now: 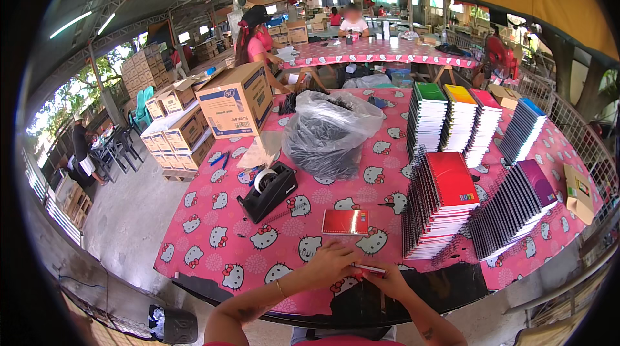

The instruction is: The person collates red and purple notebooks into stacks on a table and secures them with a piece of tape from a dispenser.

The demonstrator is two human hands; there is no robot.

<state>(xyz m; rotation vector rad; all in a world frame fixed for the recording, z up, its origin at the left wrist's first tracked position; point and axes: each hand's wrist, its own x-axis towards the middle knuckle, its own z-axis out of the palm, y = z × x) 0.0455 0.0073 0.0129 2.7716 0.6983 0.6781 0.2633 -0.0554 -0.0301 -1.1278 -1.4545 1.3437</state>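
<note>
A small red notebook [371, 269], seen nearly edge-on, is held low over the table's near edge. My right hand [389, 281] grips it from the right, with the fingers mostly out of sight beneath. From the left, my left hand [332, 263] closes on its other end; the fingertips are partly hidden. Just beyond my hands, another red notebook [345, 222] lies flat with light glaring off its cover. To the right stands a tall stack of red spiral notebooks [450, 181], beside a leaning stack of purple ones [533, 184].
A black tape dispenser [274, 192] sits left of centre, near blue pens [219, 160]. Behind it are a plastic bag of black spirals [332, 136] and a large carton [234, 102]. Green [429, 113], yellow [458, 113], pink and blue notebook stacks line the far right. People work at another table [381, 54].
</note>
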